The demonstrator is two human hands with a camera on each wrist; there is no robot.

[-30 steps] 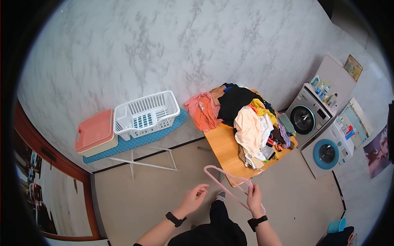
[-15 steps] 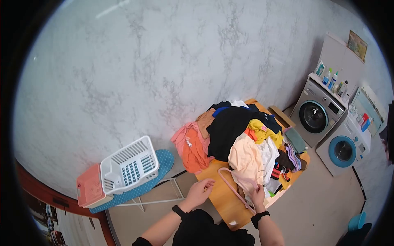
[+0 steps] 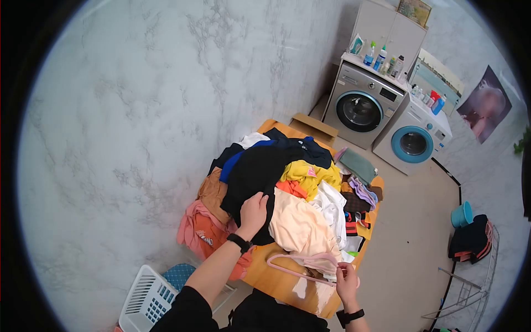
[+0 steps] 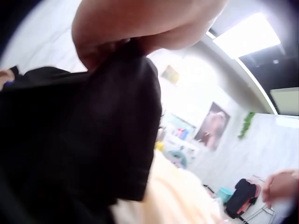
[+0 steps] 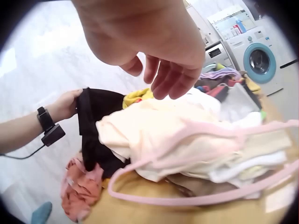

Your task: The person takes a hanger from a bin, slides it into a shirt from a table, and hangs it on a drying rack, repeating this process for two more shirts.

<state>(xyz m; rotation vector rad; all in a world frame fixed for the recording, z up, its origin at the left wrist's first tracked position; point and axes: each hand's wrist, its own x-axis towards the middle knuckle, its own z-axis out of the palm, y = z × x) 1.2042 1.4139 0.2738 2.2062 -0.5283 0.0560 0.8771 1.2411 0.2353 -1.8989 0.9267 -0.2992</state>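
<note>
Head view: with my left grip (image 3: 254, 213) I'm pinching the black garment (image 3: 255, 169), most of it spreading away beyond and to the left of the fingers. My right grip (image 3: 347, 282) is sitting at the right end of the pink hanger (image 3: 301, 275); the hanger's long axis is running leftward from there, across the near part of the tabletop (image 3: 265, 279). So the right grip is nearer the hanger, the left is on the cloth, and I'm judging that offset as key: from the left grip, the hanger is lying right and closer to the body, with the peach garment (image 3: 301, 221) bulging beyond it.

Left wrist view: black fabric is hanging straight down from my pinching fingers, peach cloth showing below and to the right; the other hand is well apart at the right.

Right wrist view: my fingers are dangling loosely curled, nothing visible between them. The hanger is lying below them, lengthwise across; whether any part is touching the hand, I can't tell. Raised black cloth is showing off to the left.
</note>
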